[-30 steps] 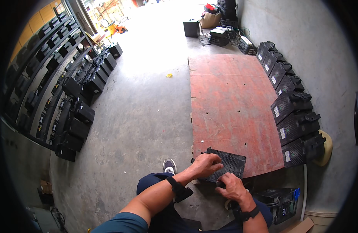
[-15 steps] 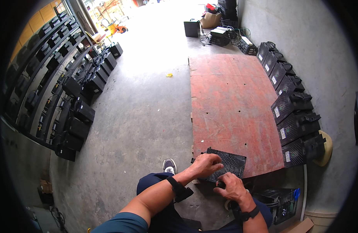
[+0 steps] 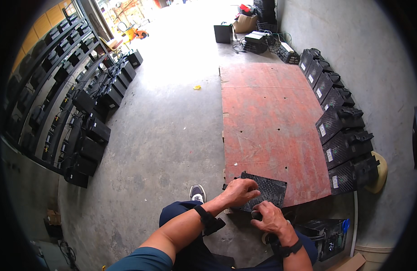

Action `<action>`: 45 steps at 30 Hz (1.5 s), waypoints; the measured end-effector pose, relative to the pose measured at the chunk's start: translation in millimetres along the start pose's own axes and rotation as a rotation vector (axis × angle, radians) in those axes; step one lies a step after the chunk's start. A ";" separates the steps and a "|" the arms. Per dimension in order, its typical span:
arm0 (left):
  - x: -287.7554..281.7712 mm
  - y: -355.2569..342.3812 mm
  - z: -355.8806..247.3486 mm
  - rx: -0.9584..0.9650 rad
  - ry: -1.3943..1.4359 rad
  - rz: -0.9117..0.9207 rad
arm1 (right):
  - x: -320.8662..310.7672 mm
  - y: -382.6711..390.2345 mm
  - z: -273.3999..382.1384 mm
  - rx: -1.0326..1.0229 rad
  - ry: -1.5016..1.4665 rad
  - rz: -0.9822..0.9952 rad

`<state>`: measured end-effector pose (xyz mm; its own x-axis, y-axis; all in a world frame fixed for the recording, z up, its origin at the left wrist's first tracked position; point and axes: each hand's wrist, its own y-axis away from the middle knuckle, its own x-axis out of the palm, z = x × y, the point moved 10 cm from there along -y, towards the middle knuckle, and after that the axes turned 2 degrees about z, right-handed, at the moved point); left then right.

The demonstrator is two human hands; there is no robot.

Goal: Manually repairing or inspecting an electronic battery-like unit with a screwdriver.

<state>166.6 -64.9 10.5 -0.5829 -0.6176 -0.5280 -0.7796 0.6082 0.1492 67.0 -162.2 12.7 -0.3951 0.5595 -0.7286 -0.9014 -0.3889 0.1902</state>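
Note:
A black battery case with a textured face lies at the near edge of a red board. Above its near left part is my left hand, its fingers curled and pressed together; whatever they may hold is hidden. My right hand is closed just right of it, at the case's near edge. A small dark rounded thing shows between its thumb and fingers, too covered to name. Both wrists wear black bands. Beneath the right hand, a pale ring-shaped thing shows in part.
The red board stretches ahead on the concrete floor. Several black battery cases line the right wall. Another dark case with a blue part stands by my right knee. On the left is a rack of black units.
My right hand's fingers and the dark thing in them have shifted very slightly. The left hand and the case stay where they were.

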 end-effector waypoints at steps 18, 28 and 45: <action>-0.8 0.4 0.7 -0.009 0.005 0.003 | 7.4 -2.6 -6.0 0.124 0.020 0.100; -3.0 1.9 2.0 -0.011 0.010 -0.005 | -3.7 -2.2 3.7 0.151 0.058 0.074; 0.3 -0.8 -1.6 -0.004 0.004 0.009 | 3.7 -0.4 -3.8 0.084 0.115 0.043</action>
<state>166.6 -66.4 11.6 -0.5909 -0.6137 -0.5237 -0.7750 0.6121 0.1572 66.5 -162.8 7.4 -0.4154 0.4538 -0.7884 -0.8975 -0.3458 0.2738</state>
